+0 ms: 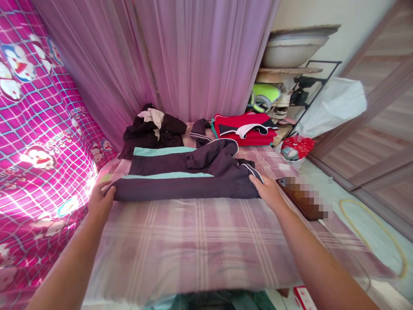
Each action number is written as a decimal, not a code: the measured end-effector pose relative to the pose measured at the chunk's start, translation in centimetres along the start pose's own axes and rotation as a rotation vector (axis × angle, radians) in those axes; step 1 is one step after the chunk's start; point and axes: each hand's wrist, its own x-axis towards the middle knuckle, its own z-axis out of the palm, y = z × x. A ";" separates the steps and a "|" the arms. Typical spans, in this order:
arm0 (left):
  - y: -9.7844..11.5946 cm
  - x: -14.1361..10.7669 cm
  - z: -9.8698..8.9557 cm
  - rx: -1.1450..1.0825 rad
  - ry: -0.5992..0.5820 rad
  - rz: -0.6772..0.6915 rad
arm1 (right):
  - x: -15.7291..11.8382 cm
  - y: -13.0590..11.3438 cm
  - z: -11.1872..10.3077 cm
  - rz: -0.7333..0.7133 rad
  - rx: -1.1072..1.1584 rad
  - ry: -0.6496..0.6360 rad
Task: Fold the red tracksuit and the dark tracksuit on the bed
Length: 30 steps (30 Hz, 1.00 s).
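Observation:
A dark jacket (180, 188) with light teal stripes and white piping lies partly folded across the plaid cloth. My left hand (102, 199) grips its near left corner, thumb and fingers closed on the fabric. At the opposite end, my right hand (265, 190) pinches the edge beside the white-piped part. One sleeve is bunched over the jacket's upper right. Behind it sits a folded red garment (241, 125) with a white and navy collar. To the left of that is a crumpled heap of dark clothes (155, 131).
The plaid cloth (193, 241) covers the surface under the clothes. A phone (303, 200) with a cable rests right of my right hand. Purple curtains (200, 56) hang behind, and pink patterned fabric (48, 129) is at left. A rack (309, 105) holding shoes and basins stands back right.

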 end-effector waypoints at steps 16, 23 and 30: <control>1.3 -3.2 -1.7 -0.184 0.039 -0.147 | -3.0 0.5 0.2 0.114 -0.418 0.001; 0.6 -5.2 -2.2 0.236 -0.073 -0.074 | -3.7 1.8 0.6 0.053 -0.697 -0.069; 5.0 -5.2 -1.7 0.403 0.075 0.265 | -4.7 -3.1 1.8 -0.514 -0.548 0.182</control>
